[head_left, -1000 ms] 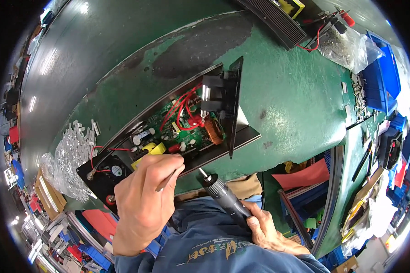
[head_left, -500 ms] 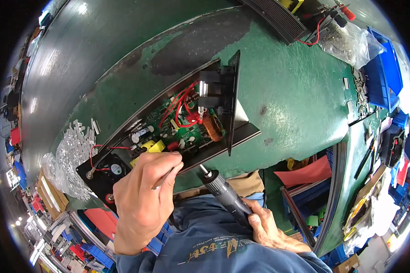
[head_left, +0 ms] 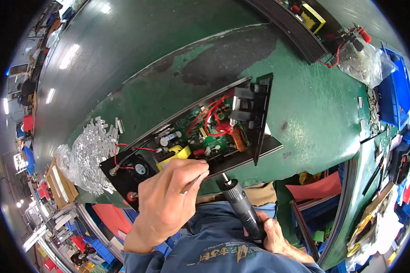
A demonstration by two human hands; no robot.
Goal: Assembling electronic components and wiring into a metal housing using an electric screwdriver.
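In front of me lies an open black metal case point(head_left: 259, 152) with a green circuit board point(head_left: 209, 129), red wires, a yellow transformer point(head_left: 175, 156) and a copper coil inside. A black end panel point(head_left: 263, 119) stands at its right end; a fan point(head_left: 140, 168) sits at the left end. My left hand point(head_left: 166, 211) is closed at the case's near wall, pinching a thin grey metal piece point(head_left: 187, 187) mostly hidden by the fingers. My right hand point(head_left: 276, 239) grips a black electric screwdriver point(head_left: 242, 207). Its bit points up toward the near wall, apart from it.
Left of the case, small silvery metal pieces point(head_left: 93, 152) spill from a clear bag. Another black finned case point(head_left: 289, 29) lies at the far right, near a plastic bag point(head_left: 362, 61) and a blue bin point(head_left: 394, 88). The green bench's near edge runs just below the case.
The whole view has shifted, so the case and both hands appear farther right and lower. My left hand keeps its pinch at the near wall, and my right hand still holds the screwdriver.
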